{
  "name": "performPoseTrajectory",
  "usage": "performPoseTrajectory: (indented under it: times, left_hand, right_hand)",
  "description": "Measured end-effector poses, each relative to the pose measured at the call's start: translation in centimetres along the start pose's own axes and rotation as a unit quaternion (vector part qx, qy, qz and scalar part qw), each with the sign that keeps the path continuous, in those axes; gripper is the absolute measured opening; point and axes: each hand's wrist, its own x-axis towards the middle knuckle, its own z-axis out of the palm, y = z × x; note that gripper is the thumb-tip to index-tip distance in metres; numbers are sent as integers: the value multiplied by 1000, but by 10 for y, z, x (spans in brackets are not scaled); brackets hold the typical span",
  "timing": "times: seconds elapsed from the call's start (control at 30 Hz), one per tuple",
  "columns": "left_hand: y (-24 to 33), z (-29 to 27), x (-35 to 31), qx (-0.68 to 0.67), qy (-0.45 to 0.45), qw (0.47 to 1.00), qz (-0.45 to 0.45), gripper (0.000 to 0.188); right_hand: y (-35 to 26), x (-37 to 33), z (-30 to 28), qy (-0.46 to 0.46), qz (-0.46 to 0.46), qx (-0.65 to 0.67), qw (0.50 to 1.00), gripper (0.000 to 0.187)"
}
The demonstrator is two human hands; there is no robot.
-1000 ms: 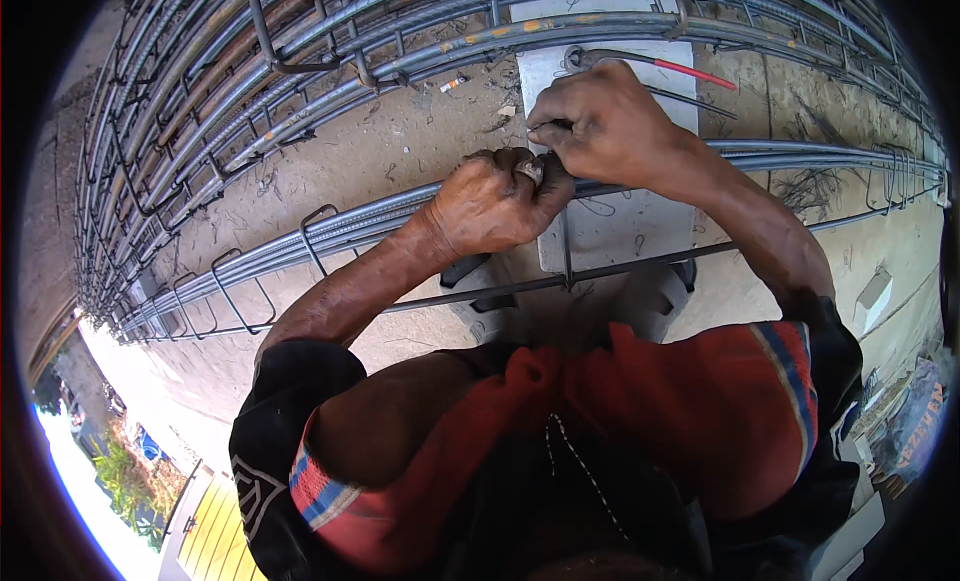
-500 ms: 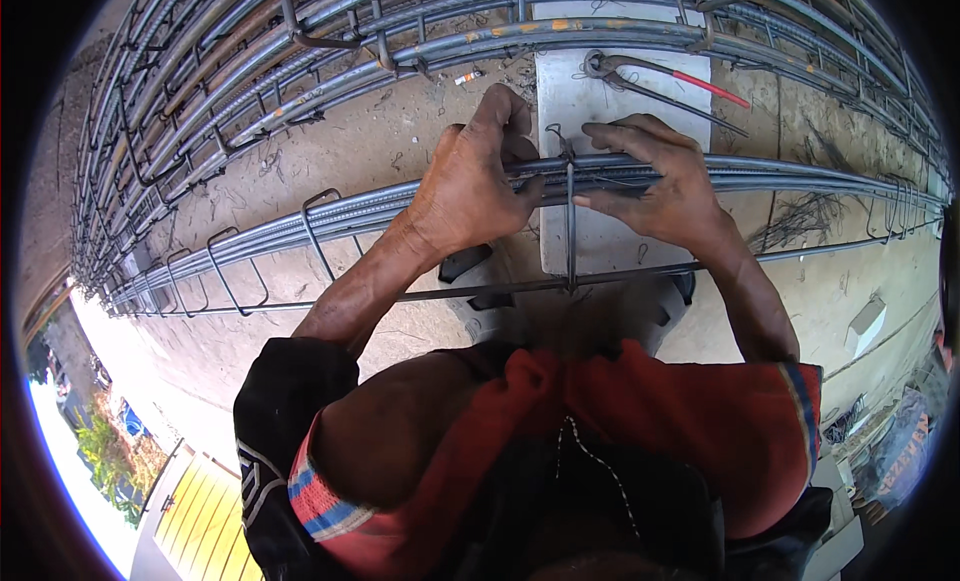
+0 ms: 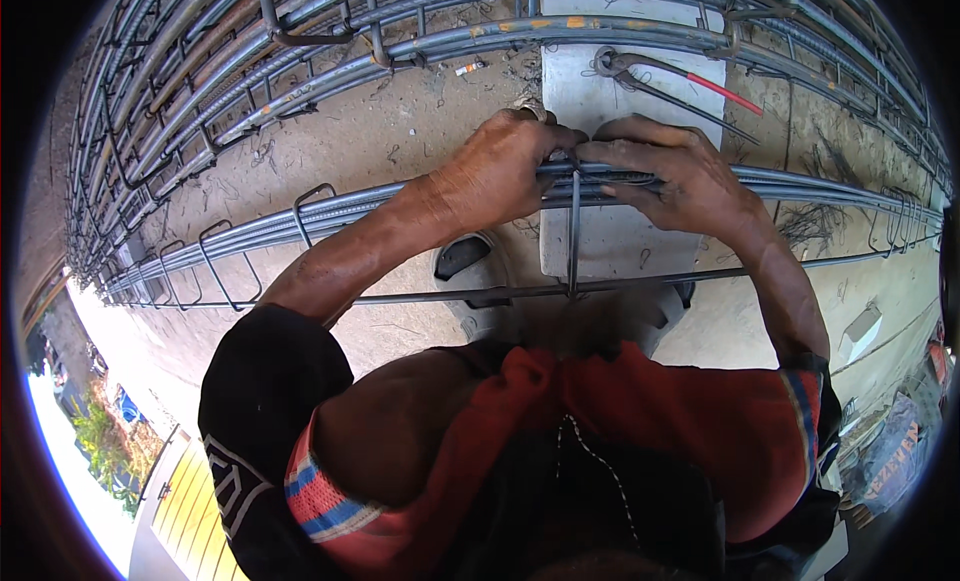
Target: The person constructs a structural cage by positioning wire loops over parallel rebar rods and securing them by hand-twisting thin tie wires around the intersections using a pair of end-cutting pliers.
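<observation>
Both hands meet over the bundle of grey ribbed steel reinforcing bars (image 3: 320, 213) that runs across the view. The left hand (image 3: 500, 171) is curled down over the top of the bundle, and the right hand (image 3: 675, 176) is pressed onto it just beside, their fingertips nearly touching. Between them stands a thin bent steel stirrup (image 3: 574, 231), which drops from the bundle to a single thin bar (image 3: 420, 296) lying lower in the view. Both hands are closed around the bars where the stirrup crosses; whether the fingers also pinch a strand of tie wire there is hidden by the knuckles. To do this well, the stirrup should probably be held square to the bundle and snug against it, with one hand steadying the bars while the other works at the crossing, so nothing slips sideways. The spacing is best judged against the other stirrups (image 3: 225, 266) further left along the same bundle. A pair of long steel pincers with a red-sleeved handle (image 3: 690, 79) lies on the pale concrete slab (image 3: 625, 236) just beyond the hands, within easy reach.
</observation>
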Motion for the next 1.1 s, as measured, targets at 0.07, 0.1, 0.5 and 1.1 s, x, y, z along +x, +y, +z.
performPoseTrajectory:
  times: [0.07, 0.1, 0.5, 1.1]
  left_hand:
    - [-3, 0, 1, 29, 3, 999, 24, 34]
    - [-4, 0, 3, 59, 10, 997, 52, 33]
    - [6, 5, 19, 4, -61, 998, 12, 39]
    - [-1, 2, 23, -20, -21, 997, -65, 45]
  right_hand:
    - [-1, -9, 6, 27, 2, -38, 999, 39]
    - [0, -9, 7, 32, 7, -36, 999, 39]
    - [23, -20, 12, 84, -13, -124, 989, 22]
    - [-27, 6, 18, 130, 37, 52, 989, 29]
